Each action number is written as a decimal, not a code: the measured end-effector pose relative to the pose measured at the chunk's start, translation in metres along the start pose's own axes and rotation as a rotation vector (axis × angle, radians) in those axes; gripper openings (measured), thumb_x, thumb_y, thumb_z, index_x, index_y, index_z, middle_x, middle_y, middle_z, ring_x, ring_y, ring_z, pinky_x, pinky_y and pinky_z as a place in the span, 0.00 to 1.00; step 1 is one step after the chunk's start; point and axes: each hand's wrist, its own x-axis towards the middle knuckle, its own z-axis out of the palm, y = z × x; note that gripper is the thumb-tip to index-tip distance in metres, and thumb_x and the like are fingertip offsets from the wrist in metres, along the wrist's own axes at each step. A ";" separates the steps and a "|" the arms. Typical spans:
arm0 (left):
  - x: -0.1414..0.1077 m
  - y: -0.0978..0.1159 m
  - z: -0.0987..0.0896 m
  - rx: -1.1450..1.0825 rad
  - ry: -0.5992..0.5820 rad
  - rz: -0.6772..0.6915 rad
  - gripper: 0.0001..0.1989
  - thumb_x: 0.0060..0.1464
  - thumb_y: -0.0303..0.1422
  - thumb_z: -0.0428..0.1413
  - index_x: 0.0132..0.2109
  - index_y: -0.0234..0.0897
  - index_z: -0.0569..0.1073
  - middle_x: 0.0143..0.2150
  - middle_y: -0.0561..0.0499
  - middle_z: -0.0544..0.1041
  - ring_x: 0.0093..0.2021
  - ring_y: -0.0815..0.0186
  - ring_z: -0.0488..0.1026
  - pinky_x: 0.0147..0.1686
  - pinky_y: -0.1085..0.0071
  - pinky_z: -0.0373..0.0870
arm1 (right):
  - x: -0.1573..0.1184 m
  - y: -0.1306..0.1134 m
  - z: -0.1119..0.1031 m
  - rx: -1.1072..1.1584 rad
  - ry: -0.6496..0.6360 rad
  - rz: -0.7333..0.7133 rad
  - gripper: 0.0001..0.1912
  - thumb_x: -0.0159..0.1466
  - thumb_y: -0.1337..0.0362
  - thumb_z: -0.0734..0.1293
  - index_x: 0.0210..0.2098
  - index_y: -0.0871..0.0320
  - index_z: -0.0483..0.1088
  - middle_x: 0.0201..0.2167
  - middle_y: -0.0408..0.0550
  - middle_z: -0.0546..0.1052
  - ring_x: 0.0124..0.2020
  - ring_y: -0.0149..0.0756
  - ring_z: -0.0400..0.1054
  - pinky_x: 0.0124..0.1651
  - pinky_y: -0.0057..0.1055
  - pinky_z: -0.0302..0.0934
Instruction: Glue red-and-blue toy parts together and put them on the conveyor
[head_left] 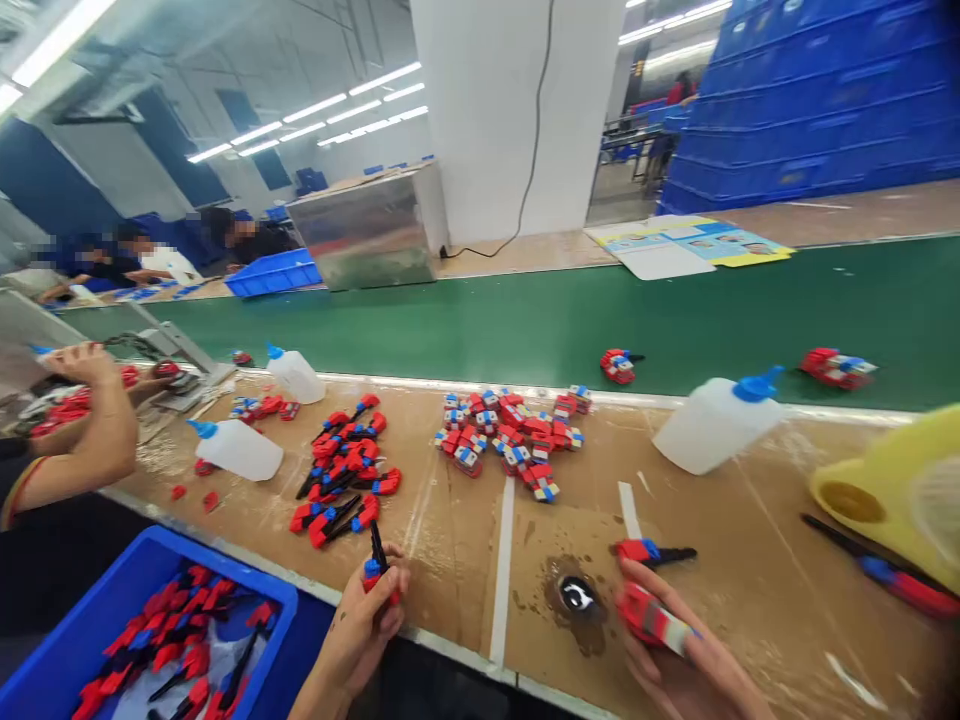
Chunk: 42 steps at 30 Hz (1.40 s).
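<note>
Near the table's front edge, my left hand (367, 610) is closed around a red and blue plastic piece with a black rod (377, 548), the rod pointing up. To the right, my right hand (686, 640) grips a red, white and blue plastic piece (651, 617), slightly blurred. Just beyond its fingers is another red and blue piece with a black rod (652, 552); whether the fingers touch it I cannot tell. Between my hands sits a small dark round dish of shiny liquid (576, 594), with wet stains around it. Piles of black-rod pieces (346, 465) and red-white-blue pieces (514, 432) lie beyond.
A white squeeze bottle (716, 425) and a yellow container (892, 490) stand at the right. Two more bottles are at the left, beside a co-worker's arm (97, 430). A blue bin (281, 640) of pieces is at lower left. Behind runs a green conveyor belt (487, 325).
</note>
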 end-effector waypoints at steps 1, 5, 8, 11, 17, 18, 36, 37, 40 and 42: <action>0.001 -0.004 0.012 -0.059 -0.074 -0.009 0.22 0.52 0.42 0.66 0.51 0.40 0.71 0.34 0.52 0.74 0.20 0.78 0.63 0.19 0.81 0.56 | -0.002 -0.001 0.004 0.029 -0.017 0.007 0.30 0.54 0.51 0.74 0.56 0.49 0.73 0.41 0.51 0.78 0.28 0.35 0.66 0.32 0.31 0.67; 0.007 -0.002 0.051 0.025 -0.423 0.036 0.24 0.54 0.41 0.63 0.56 0.39 0.75 0.51 0.41 0.74 0.40 0.60 0.75 0.34 0.69 0.72 | -0.007 -0.001 0.010 -0.014 -0.034 -0.085 0.32 0.58 0.55 0.74 0.60 0.50 0.69 0.38 0.49 0.78 0.29 0.34 0.67 0.26 0.26 0.61; 0.015 0.012 0.076 0.536 -0.701 0.287 0.18 0.59 0.36 0.60 0.56 0.44 0.75 0.54 0.43 0.74 0.51 0.54 0.74 0.52 0.58 0.70 | -0.006 0.003 0.003 -0.088 -0.020 -0.189 0.32 0.56 0.54 0.76 0.58 0.51 0.70 0.37 0.49 0.78 0.28 0.32 0.66 0.25 0.24 0.59; 0.024 0.027 0.107 1.134 -0.952 0.763 0.16 0.62 0.27 0.55 0.55 0.46 0.74 0.57 0.44 0.74 0.58 0.55 0.69 0.60 0.55 0.63 | -0.006 0.004 -0.006 -0.067 -0.013 -0.214 0.29 0.56 0.55 0.76 0.55 0.52 0.72 0.39 0.48 0.78 0.30 0.32 0.67 0.29 0.25 0.60; 0.035 0.037 0.166 1.711 -1.236 1.375 0.11 0.67 0.30 0.49 0.52 0.42 0.74 0.52 0.43 0.74 0.46 0.61 0.74 0.43 0.69 0.72 | -0.011 0.003 -0.016 -0.021 -0.005 -0.254 0.27 0.56 0.55 0.76 0.54 0.52 0.72 0.38 0.47 0.78 0.30 0.31 0.66 0.31 0.27 0.60; 0.036 0.036 0.173 1.743 -1.276 1.407 0.10 0.67 0.31 0.50 0.50 0.42 0.74 0.51 0.44 0.75 0.45 0.61 0.74 0.42 0.69 0.72 | -0.012 0.003 -0.018 -0.018 0.000 -0.257 0.28 0.56 0.55 0.76 0.54 0.52 0.72 0.37 0.47 0.78 0.30 0.31 0.66 0.31 0.27 0.60; 0.038 0.025 0.148 1.022 -0.874 0.506 0.19 0.58 0.33 0.61 0.57 0.48 0.74 0.56 0.46 0.76 0.56 0.57 0.73 0.56 0.64 0.69 | 0.000 0.012 -0.019 -0.505 -0.008 -0.441 0.25 0.57 0.62 0.75 0.52 0.50 0.69 0.53 0.51 0.75 0.53 0.46 0.71 0.55 0.40 0.65; 0.037 0.020 0.145 0.921 -0.799 0.438 0.19 0.57 0.34 0.63 0.56 0.46 0.76 0.55 0.46 0.77 0.55 0.56 0.74 0.56 0.64 0.70 | 0.001 0.014 -0.017 -0.559 -0.005 -0.463 0.25 0.57 0.62 0.75 0.53 0.50 0.69 0.54 0.51 0.74 0.54 0.47 0.70 0.56 0.40 0.65; 0.032 0.006 0.142 0.713 -0.683 0.312 0.20 0.55 0.36 0.64 0.55 0.43 0.77 0.52 0.44 0.79 0.53 0.55 0.77 0.54 0.64 0.72 | 0.004 0.015 -0.011 -0.718 -0.001 -0.541 0.25 0.58 0.62 0.75 0.53 0.49 0.69 0.55 0.51 0.73 0.57 0.48 0.68 0.57 0.39 0.64; 0.030 -0.001 0.142 0.659 -0.661 0.298 0.20 0.55 0.36 0.65 0.55 0.41 0.77 0.52 0.43 0.79 0.53 0.54 0.76 0.55 0.63 0.72 | 0.004 0.014 -0.005 -0.810 -0.012 -0.604 0.24 0.58 0.62 0.75 0.53 0.49 0.69 0.54 0.50 0.74 0.56 0.48 0.68 0.57 0.38 0.64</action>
